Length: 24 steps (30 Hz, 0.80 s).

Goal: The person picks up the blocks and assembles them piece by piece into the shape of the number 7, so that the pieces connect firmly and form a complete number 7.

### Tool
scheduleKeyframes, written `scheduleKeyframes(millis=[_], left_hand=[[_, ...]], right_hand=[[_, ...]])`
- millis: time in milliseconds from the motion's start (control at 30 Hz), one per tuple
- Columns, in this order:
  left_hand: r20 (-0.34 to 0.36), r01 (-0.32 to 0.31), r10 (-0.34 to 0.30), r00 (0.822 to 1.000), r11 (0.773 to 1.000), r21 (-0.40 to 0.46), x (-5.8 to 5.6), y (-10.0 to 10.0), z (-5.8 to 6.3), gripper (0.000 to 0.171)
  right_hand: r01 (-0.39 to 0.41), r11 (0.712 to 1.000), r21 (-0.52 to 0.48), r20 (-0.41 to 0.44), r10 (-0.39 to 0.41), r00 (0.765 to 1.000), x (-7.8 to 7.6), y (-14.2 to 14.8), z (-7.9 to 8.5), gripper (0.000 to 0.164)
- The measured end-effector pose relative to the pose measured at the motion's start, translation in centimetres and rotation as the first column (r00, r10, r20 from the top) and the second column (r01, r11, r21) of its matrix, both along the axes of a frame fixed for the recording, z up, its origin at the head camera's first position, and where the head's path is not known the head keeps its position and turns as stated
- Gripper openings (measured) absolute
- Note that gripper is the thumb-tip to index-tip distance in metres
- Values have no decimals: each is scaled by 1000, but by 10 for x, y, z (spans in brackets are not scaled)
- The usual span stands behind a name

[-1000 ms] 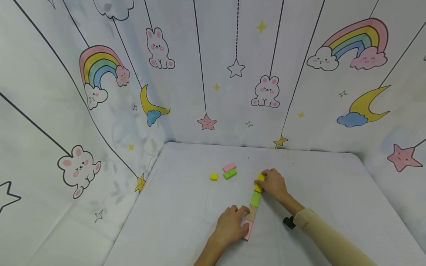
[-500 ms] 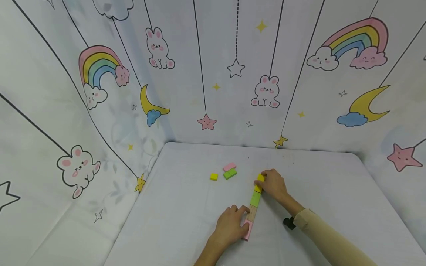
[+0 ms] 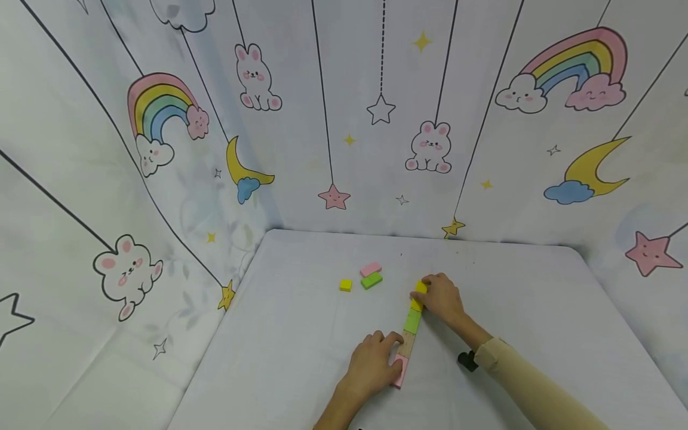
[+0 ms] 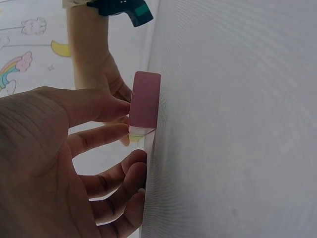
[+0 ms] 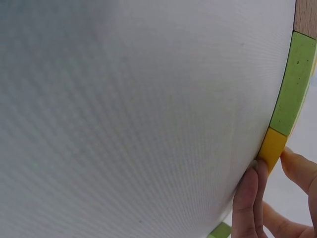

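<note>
A straight row of toy building blocks lies on the white tabletop: a pink block (image 3: pixel 398 380) nearest, then a plain wooden block (image 3: pixel 407 344), a green block (image 3: pixel 412 321) and a yellow block (image 3: pixel 418 304) at the far end. My left hand (image 3: pixel 371 365) rests its thumb on the pink block and its index fingertip on the wooden one; its other fingers bend beside the row. With thumb and fingers, my right hand (image 3: pixel 443 297) pinches the yellow block, covering part of it. The right wrist view shows the yellow block (image 5: pixel 273 146) meeting the green block (image 5: pixel 293 84) end to end.
Left of the row's far end lie a small yellow cube (image 3: pixel 346 285), a green block (image 3: pixel 371 280) and a pink block (image 3: pixel 371 269). A black device (image 3: pixel 467 361) sits at the right sleeve. A printed white cloth (image 3: pixel 365 149) rises behind the table.
</note>
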<state>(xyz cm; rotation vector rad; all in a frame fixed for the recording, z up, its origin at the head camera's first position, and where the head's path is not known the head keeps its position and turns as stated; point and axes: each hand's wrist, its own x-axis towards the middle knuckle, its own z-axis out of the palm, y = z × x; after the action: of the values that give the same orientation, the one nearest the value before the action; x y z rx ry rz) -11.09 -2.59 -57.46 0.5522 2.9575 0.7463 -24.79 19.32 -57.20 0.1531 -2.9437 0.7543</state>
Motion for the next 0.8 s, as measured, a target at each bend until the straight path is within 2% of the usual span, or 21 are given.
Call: scheduleKeyframes(millis=[800], left_hand=[[-2, 5, -5, 1000, 1000, -13, -1, 0, -1, 38]], right_hand=[[1, 1000, 7, 9, -1, 1000, 2, -1, 1, 53]])
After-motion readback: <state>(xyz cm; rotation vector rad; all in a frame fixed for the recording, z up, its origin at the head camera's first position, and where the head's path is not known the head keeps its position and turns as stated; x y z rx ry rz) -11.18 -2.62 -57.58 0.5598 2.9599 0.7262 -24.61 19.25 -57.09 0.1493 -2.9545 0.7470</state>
